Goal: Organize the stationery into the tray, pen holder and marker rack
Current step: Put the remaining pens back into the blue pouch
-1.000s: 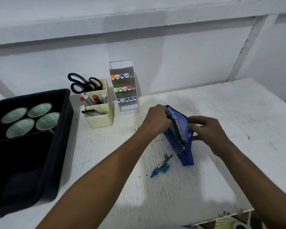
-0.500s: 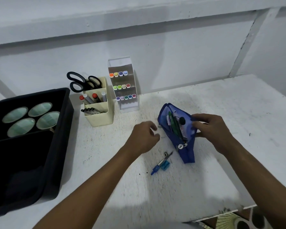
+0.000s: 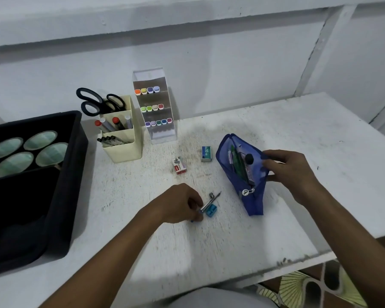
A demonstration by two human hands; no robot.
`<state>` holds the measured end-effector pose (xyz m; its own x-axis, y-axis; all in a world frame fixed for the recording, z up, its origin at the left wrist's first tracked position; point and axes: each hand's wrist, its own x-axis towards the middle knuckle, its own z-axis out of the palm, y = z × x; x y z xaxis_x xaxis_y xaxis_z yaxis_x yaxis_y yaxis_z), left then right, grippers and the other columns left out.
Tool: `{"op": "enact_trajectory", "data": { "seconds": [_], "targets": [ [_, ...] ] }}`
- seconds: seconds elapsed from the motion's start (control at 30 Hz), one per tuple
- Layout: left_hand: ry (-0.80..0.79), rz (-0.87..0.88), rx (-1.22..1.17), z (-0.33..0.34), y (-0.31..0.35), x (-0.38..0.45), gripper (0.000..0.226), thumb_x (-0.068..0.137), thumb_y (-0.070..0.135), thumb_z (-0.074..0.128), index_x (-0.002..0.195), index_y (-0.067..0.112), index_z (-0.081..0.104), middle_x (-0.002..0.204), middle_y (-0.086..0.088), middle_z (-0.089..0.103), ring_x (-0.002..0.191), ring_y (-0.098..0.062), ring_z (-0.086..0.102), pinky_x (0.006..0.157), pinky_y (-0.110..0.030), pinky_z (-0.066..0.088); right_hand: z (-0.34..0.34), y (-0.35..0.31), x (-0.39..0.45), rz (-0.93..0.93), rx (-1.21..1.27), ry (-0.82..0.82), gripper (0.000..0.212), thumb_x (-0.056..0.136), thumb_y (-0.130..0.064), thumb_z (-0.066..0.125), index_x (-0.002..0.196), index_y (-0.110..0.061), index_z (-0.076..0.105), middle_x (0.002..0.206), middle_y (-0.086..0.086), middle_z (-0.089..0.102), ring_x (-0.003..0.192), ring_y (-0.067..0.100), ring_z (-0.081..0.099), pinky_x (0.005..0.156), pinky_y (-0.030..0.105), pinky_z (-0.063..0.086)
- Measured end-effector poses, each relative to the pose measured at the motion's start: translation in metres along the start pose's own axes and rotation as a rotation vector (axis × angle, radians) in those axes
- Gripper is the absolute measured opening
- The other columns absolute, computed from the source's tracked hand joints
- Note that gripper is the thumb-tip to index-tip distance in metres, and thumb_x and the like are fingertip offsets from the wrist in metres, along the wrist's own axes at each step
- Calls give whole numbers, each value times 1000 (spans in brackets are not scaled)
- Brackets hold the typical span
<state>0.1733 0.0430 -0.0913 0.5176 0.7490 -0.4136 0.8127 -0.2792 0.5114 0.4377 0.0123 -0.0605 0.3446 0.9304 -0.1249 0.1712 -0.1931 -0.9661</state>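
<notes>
- The left hand (image 3: 180, 204) curls its fingers around the blue end of a metal drawing compass (image 3: 209, 203) lying on the white table (image 3: 298, 141), pinching it at the tabletop.
- Touching the compass, just right of those fingers, lies a small blue sharpener (image 3: 210, 211).
- Farther right, the right hand (image 3: 291, 172) grips the far side of a blue pencil pouch (image 3: 249, 196), fingers and thumb clamped on its edge; the pouch stands unzipped with pens and a dark-capped item showing inside.
- Beyond the left hand, between it and the back wall, lie a red-and-white staple box (image 3: 179, 165) and, near the pouch's mouth, a teal staple box (image 3: 206, 154), the two apart from each other.
- Farther back stands a clear marker rack (image 3: 153, 107) with three rows of coloured caps; just to its left, a cream pen holder (image 3: 122, 141) carries black scissors (image 3: 98, 103), markers and pencils.
- Well to the left of the grip sits a black tray (image 3: 71, 174) holding four pale green rolls of tape (image 3: 27, 150).
</notes>
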Motion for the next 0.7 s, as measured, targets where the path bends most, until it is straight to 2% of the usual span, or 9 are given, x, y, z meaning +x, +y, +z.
{"op": "enact_trajectory", "data": {
  "seconds": [0.07, 0.2, 0.27, 0.37, 0.47, 0.53, 0.6, 0.7],
  "targets": [
    [21, 8, 42, 1, 1, -2, 30, 82, 24, 74, 112, 19, 72, 102, 4, 70, 82, -6, 58, 68, -13, 43, -2, 0, -4, 0, 8, -1, 23, 86, 0, 60, 108, -8, 65, 96, 0, 66, 74, 14, 66, 54, 22, 57],
    [89, -49, 26, 2, 6, 1, 25, 82, 19, 72, 107, 15, 74, 97, 0, 72, 74, -8, 60, 63, -16, 47, -1, 0, -13, -16, 7, -12, 22, 87, -1, 60, 104, -13, 63, 95, -2, 66, 77, 13, 66, 59, 25, 60],
    [157, -100, -28, -1, 8, 3, 26, 81, 20, 72, 107, 14, 74, 96, -1, 72, 76, -10, 62, 67, -20, 52, 1, 1, -15, -21, 2, -18, 20, 86, -2, 61, 103, -13, 64, 99, 2, 66, 79, 14, 67, 62, 30, 61],
    [298, -110, -78, -10, 12, 6, 30, 81, 20, 72, 110, 12, 73, 99, -2, 72, 78, -10, 61, 69, -20, 48, 2, 1, -19, -26, -11, -33, 20, 86, -5, 62, 105, -11, 65, 104, 4, 67, 84, 17, 68, 67, 38, 61],
    [421, -77, -152, -21, 21, 5, 30, 79, 17, 71, 108, 9, 73, 88, -1, 68, 74, -11, 62, 66, -19, 46, 3, 0, -22, -34, -12, -47, 22, 86, -5, 62, 108, -9, 66, 106, 7, 67, 86, 22, 69, 69, 41, 61],
    [471, -49, -205, -27, 30, 6, 26, 79, 17, 71, 104, 8, 74, 84, 0, 67, 72, -13, 65, 67, -23, 52, 3, 0, -24, -38, -21, -53, 22, 86, -5, 62, 107, -8, 66, 108, 7, 67, 88, 24, 68, 70, 43, 61],
    [466, -34, -286, -31, 41, 9, 23, 79, 17, 71, 101, 10, 74, 84, -1, 70, 69, -14, 68, 66, -25, 58, 4, 0, -26, -40, -22, -52, 20, 86, -4, 61, 104, -11, 65, 107, 7, 67, 88, 23, 68, 70, 42, 61],
    [369, -48, -417, -35, 62, 16, 13, 78, 15, 72, 89, 8, 75, 79, -7, 72, 64, -16, 70, 64, -27, 61, 5, 0, -29, -46, -21, -46, 19, 87, -3, 59, 102, -12, 65, 107, 6, 66, 87, 20, 67, 66, 37, 61]
  ]
}}
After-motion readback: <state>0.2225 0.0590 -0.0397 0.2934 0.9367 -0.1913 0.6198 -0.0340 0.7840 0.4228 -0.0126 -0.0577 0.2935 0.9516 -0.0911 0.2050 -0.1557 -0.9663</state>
